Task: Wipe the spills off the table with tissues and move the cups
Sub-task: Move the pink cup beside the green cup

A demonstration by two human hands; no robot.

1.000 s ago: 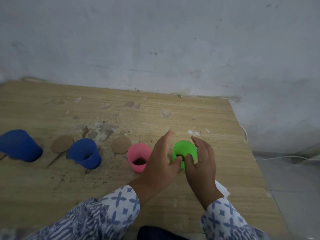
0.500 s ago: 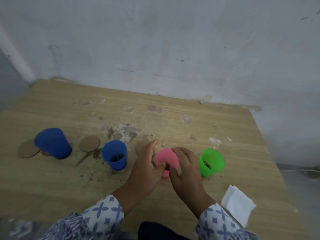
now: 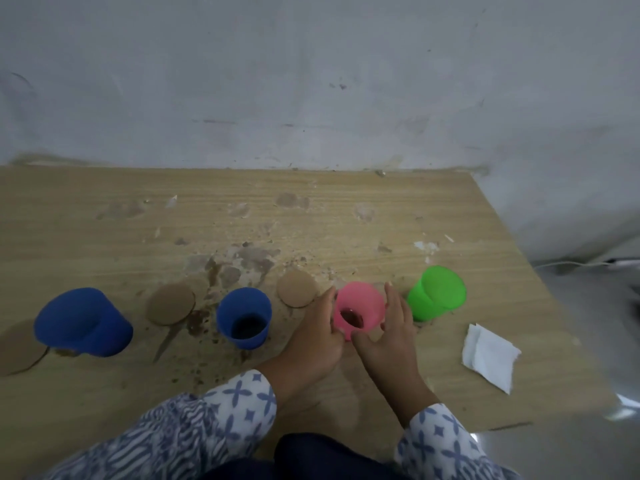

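A pink cup (image 3: 360,304) with a little dark liquid stands on the wooden table (image 3: 381,220). My left hand (image 3: 311,337) wraps its left side and my right hand (image 3: 393,337) its right side, thumbs meeting in front of it. Right of it stands a green cup (image 3: 437,296), untouched. To the left are a blue cup (image 3: 244,317) holding dark liquid and a second blue cup (image 3: 81,322) further left. A folded white tissue (image 3: 490,355) lies at the right. Brown spills (image 3: 197,322) stain the table around the blue cups.
Round cardboard coasters lie between the cups: one (image 3: 298,288) left of the pink cup, one (image 3: 170,308) between the blue cups, one (image 3: 17,348) at the far left. A grey wall (image 3: 311,81) borders the table's back. The table's right edge drops to the floor.
Both hands left the green cup and moved left to the pink cup, closing in around it. The green cup stays where it stood.
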